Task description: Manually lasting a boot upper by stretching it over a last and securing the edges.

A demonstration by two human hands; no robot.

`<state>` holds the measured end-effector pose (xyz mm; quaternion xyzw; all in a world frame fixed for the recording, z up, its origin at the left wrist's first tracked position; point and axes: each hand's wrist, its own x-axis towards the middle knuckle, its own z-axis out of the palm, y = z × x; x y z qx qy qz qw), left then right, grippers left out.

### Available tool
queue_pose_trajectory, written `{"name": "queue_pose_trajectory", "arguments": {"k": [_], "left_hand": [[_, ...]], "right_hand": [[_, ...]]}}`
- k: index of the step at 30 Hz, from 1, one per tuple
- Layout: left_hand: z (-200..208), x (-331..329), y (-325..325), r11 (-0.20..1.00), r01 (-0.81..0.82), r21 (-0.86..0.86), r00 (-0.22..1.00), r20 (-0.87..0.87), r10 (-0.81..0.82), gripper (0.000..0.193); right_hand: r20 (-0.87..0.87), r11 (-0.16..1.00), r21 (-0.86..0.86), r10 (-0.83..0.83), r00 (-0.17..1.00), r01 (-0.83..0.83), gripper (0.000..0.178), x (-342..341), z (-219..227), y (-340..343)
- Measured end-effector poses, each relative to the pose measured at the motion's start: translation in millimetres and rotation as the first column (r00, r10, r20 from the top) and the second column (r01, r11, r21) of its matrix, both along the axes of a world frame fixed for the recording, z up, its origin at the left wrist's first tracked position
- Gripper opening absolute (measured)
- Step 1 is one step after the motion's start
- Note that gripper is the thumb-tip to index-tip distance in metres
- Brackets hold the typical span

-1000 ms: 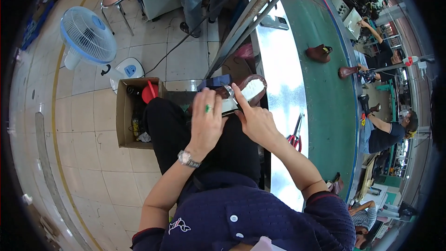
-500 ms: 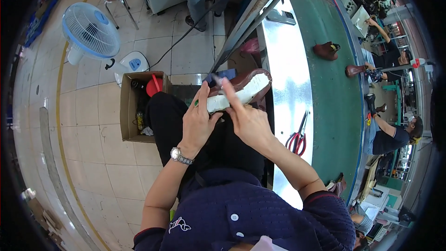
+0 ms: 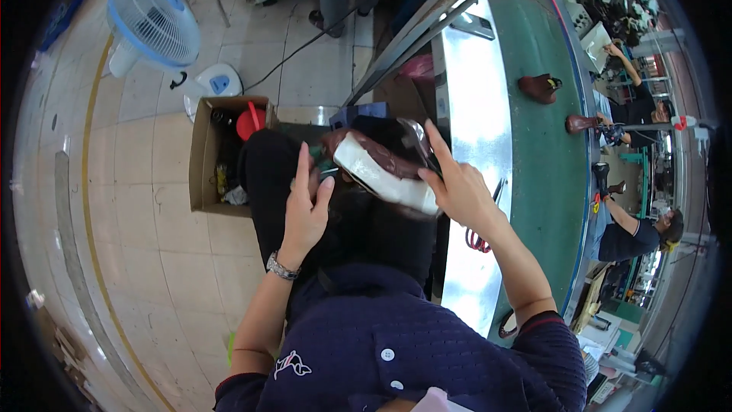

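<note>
A brown leather shoe (image 3: 381, 156) with a whitish bottom (image 3: 385, 181) is held slanted above my lap, its lower right end blurred. My right hand (image 3: 463, 194) is at that end, closed on a dark-handled metal tool (image 3: 416, 137) with a shiny curved head; its exact kind is unclear. The thumb also seems to touch the shoe. My left hand (image 3: 303, 214), with a wristwatch (image 3: 282, 265) on its wrist, is beside the other end. Its thumb and fingers are apart, next to a blurred green part (image 3: 319, 159) at the shoe.
A cardboard box (image 3: 200, 156) with a red item (image 3: 250, 120) stands left of my knees, beyond it a fan (image 3: 156, 19). At right, a metal ledge (image 3: 476, 91) holds red-handled scissors (image 3: 479, 238) and a phone (image 3: 473, 25). A green belt (image 3: 537, 145) carries another brown shoe (image 3: 540, 88). Co-workers sit beyond.
The shoe has swung round so that its right end now points down toward me. My hands have moved apart, the right one farther right.
</note>
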<state>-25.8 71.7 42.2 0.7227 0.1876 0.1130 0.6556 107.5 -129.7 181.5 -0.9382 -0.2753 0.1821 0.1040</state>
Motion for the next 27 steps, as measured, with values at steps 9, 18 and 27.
{"name": "queue_pose_trajectory", "arguments": {"k": [9, 18, 27], "left_hand": [[20, -10, -6, 0.114, -0.031, -0.993, 0.969, -0.058, -0.239, 0.064], [20, 0, 0, 0.086, 0.080, -0.993, 0.985, 0.066, -0.161, 0.059], [16, 15, 7, 0.492, 0.080, -0.867, 0.978, -0.026, -0.205, 0.068]], "right_hand": [[0.038, 0.841, -0.073, 0.539, 0.841, -0.536, 0.068, -44, 18, 36], [-0.016, 0.791, -0.092, 0.606, 0.796, -0.604, 0.074, -41, 11, 38], [-0.106, 0.736, -0.009, 0.672, 0.733, -0.677, 0.068, -2, 64, 76]]}}
